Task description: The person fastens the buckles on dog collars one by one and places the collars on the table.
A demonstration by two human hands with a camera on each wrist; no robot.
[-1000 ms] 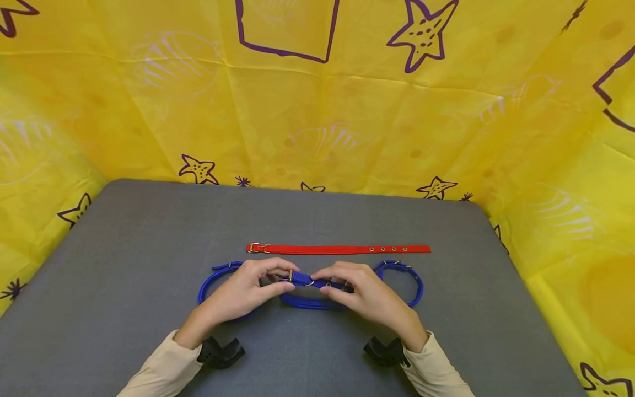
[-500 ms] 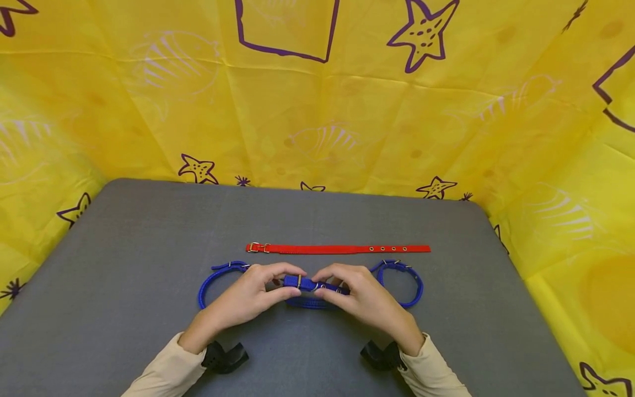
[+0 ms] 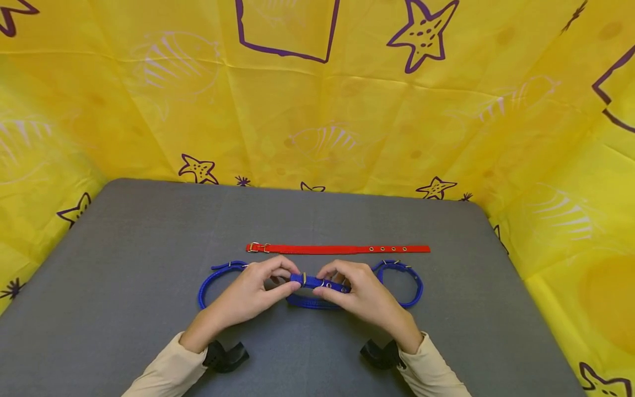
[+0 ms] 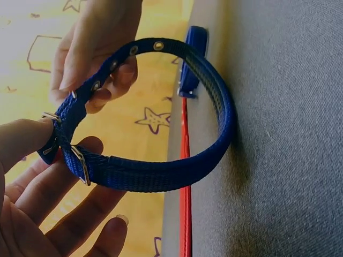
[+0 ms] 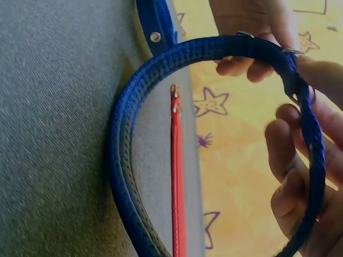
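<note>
Blue, probably pliant, the collar was sensibly pinched beside its buckle by your left fingers and right fingers.

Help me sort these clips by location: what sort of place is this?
Probably a staged filming area: yellow printed cloth rises behind and on both sides of a grey table, a red collar lies straight on it, and a black device sits at each wrist.
</note>
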